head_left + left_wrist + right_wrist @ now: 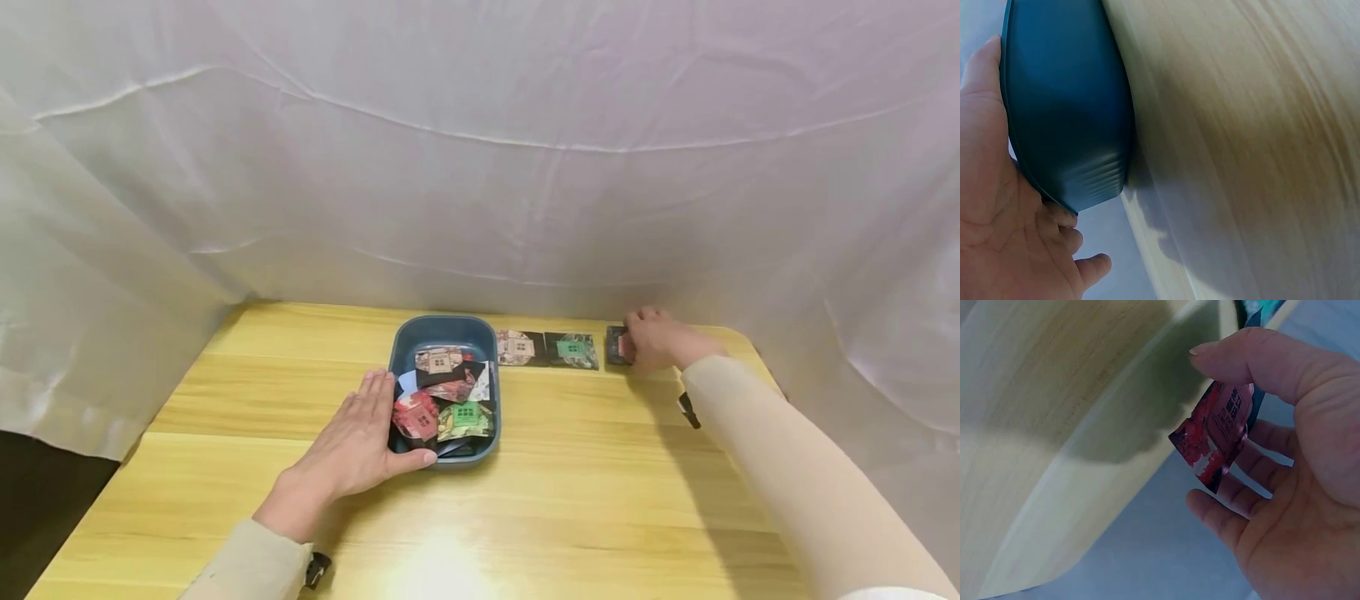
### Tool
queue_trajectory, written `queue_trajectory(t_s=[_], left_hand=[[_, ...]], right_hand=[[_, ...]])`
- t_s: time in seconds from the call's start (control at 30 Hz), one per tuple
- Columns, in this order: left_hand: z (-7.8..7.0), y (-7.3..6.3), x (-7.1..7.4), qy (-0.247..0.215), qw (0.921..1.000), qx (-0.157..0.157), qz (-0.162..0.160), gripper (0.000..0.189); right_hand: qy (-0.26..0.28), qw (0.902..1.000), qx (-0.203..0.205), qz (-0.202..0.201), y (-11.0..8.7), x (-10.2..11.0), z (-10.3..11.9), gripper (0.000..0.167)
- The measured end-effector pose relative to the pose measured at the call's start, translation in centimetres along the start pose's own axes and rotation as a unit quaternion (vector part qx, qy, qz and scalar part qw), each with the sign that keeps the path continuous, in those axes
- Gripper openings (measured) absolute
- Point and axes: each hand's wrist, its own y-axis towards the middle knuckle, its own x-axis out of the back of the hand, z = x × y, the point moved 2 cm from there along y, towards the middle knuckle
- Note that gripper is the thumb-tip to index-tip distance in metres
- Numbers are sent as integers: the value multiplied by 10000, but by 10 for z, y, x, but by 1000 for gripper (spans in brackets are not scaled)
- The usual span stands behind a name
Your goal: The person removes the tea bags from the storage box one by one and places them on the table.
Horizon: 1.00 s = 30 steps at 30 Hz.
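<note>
- Clearly, in the head view, the left hand (356, 433) lies along the left side of the blue bin (442, 325), fingers straight and thumb spread wide at the near edge; that contact looks meant to steady the bin on the wooden table (585, 467).
- Inside the bin, same view, packets overlap in a loose heap: a beige-labelled packet (438, 360) toward the far end, a red-labelled packet (417, 417) at the near left, a green-labelled packet (466, 415) at the near right (lower ones are hidden, so I cannot count them).
- Right of the bin, a pale-labelled packet (520, 348) and a teal-labelled packet (573, 350) lie flat side by side near the table's far edge, apparently lined up so both labels show.
- Past a gap, the held packet (617, 346) sits in the right hand (662, 340), roughly in line with that pair, which suggests its place is chosen to match.
- From the left wrist, the palm and thumb meet the bin's rim without wrapping it; how hard they press I cannot tell.
- From the right wrist, the grip is narrow: thumb over the held packet's red printed face, fingers behind, seemingly to control its angle. Whether it touches the table is unclear.
</note>
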Motion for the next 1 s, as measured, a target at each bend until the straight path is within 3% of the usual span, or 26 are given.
queue_trajectory(t_s=[0.2, 0.5, 0.87, 1.0], left_hand=[[1, -5, 2, 4, 10000, -9, -40, 135], [-3, -8, 3, -73, 10000, -3, -49, 133], [-6, -7, 1, -139, 9999, 19, -11, 134], [-11, -3, -2, -163, 9998, -14, 64, 135]], right_hand=[[39, 9995, -7, 321, 11, -9, 4, 88], [122, 9988, -14, 464, 14, -12, 5, 81], [71, 9984, 22, 563, 17, -17, 3, 88], [8, 9994, 68, 329, 10, -9, 8, 86]])
